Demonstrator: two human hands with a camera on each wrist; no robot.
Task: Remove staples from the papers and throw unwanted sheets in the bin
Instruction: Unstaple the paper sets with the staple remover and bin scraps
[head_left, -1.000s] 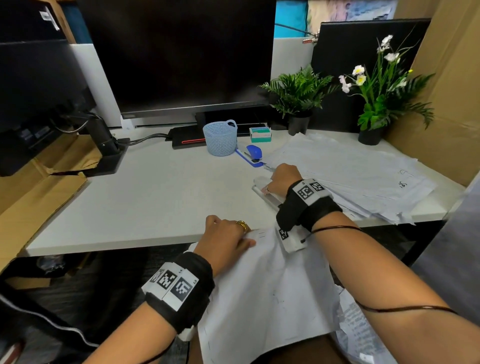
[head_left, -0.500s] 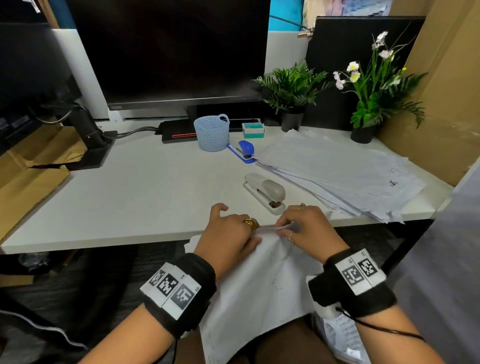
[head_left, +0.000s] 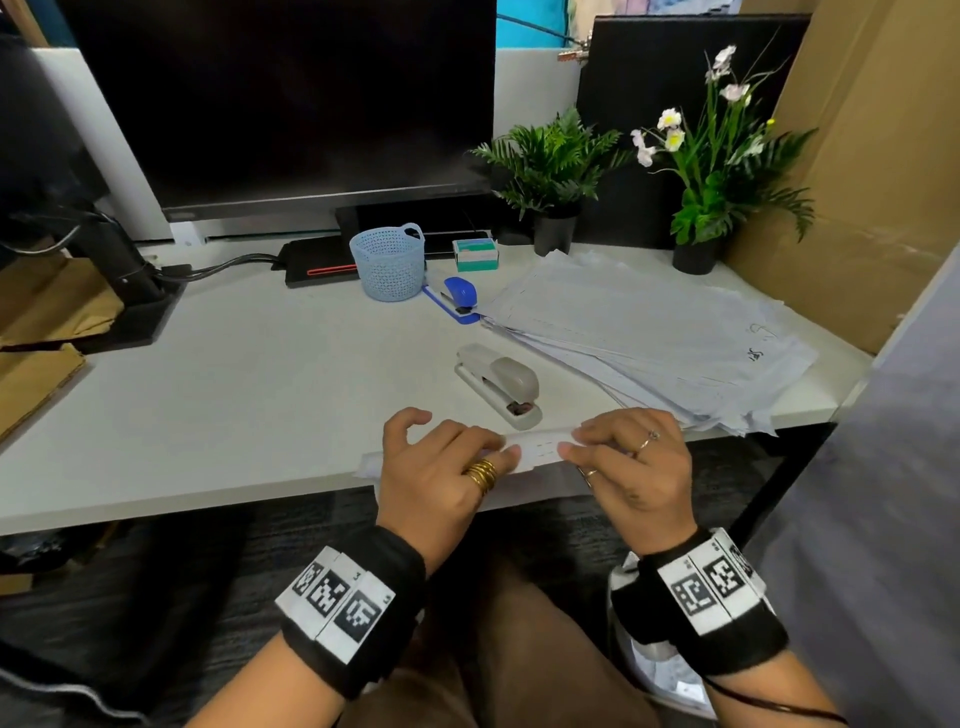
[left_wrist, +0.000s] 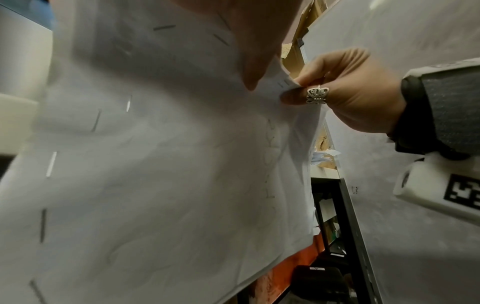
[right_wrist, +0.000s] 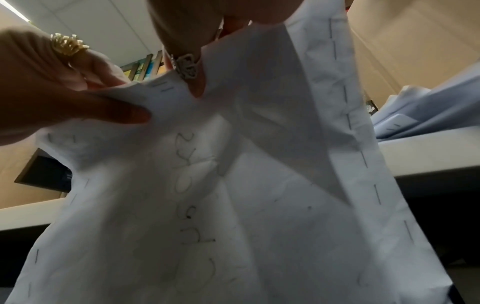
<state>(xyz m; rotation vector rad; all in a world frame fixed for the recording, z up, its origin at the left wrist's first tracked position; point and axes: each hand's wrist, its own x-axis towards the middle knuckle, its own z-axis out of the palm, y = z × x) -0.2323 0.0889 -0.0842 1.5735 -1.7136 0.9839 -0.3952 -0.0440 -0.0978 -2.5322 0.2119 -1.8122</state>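
Note:
A stapled white sheet (head_left: 540, 450) hangs upright at the desk's near edge, its top edge held by both hands. My left hand (head_left: 447, 467) pinches the top edge on the left and my right hand (head_left: 623, 457) pinches it on the right, a short gap between them. The left wrist view shows the sheet (left_wrist: 161, 164) with several staples along its edges and the right hand's fingers (left_wrist: 298, 90) pinching a corner. In the right wrist view the sheet (right_wrist: 207, 195) carries rows of staples and faint handwriting. A grey stapler (head_left: 501, 383) lies on the desk just behind the hands.
A loose stack of papers (head_left: 649, 338) covers the desk's right side. A blue mesh basket (head_left: 388, 262), a blue stapler (head_left: 460, 296) and a staple box (head_left: 475, 254) stand near the monitor (head_left: 291, 104). Two potted plants (head_left: 556, 171) are at the back. A bin with paper (head_left: 665, 680) sits beside my right knee.
My right hand left the grey stapler on the desk and came back to the sheet's top edge. Both hands have lifted the sheet upright at the desk edge.

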